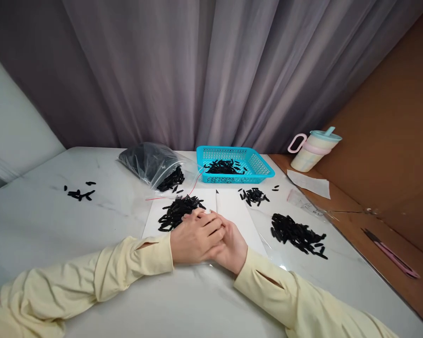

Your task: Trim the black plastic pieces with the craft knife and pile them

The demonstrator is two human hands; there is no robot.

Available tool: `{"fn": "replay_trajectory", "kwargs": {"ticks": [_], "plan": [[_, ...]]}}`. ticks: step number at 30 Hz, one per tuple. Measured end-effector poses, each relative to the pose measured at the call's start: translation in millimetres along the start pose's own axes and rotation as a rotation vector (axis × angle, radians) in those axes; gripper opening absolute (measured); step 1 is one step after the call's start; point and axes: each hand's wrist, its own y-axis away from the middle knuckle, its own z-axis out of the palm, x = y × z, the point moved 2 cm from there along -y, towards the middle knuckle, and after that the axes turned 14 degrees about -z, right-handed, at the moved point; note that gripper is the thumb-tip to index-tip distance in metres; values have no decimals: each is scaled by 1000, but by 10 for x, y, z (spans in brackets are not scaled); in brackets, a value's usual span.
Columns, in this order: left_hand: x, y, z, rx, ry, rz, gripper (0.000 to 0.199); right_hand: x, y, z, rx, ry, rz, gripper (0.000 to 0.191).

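Note:
My left hand (194, 238) lies over my right hand (231, 246), its fingers bent across the right fingers. Both are closed together above the lower part of a white paper sheet (237, 220). Whatever may be between the palms is hidden. Just behind the left fingers, a heap of small, long black pieces (179, 211) rests on the sheet. Farther back, an unsealed clear zip bag (141, 162) lies on its side, with more black pieces inside near its mouth. To its right stands a blue plastic basket (268, 174) holding similar pieces.
Black pieces also lie in a right-hand pile (296, 234), a smaller pile (254, 195) before the basket, and a scattered group (80, 195) at left. On the brown surface at right are a lidded cup (308, 152), a white strip (310, 184) and pink-handled tweezers (391, 253).

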Motion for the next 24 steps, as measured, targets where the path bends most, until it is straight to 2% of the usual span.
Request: {"fn": "replay_trajectory", "kwargs": {"ticks": [3,6,9,11,13,15,17,18,20,21,24], "plan": [[-103,-6,12,117,-152,-27,18,-64,-35,-69,70,-81,-56,15],[-172,18,-18,155,-213,2,20,-117,-3,-98,81,8,-173,16],[-208,81,-110,90,-218,64,22,-228,25,-91,3,393,-237,23],[-237,149,-183,-20,-247,22,24,-351,-10,-77,-78,747,-246,24],[-275,251,-269,-87,-259,-92,26,-488,-77,-49,-234,1101,-315,26],[-314,396,-361,-106,-235,-196,28,-590,-101,-29,-498,1403,-452,31],[-349,569,-444,-123,-180,-228,29,-632,3,-68,-818,1616,-604,33],[-370,656,-480,-137,-142,-223,29,-645,112,-123,-901,1700,-693,35],[-429,813,-537,-170,-38,-229,30,-674,424,-282,-812,1808,-962,36],[-469,875,-556,-184,33,-262,32,-671,607,-379,-739,1872,-1031,33],[-597,987,-569,-200,212,-451,36,-632,1096,-633,-404,2100,-1083,16]]}}
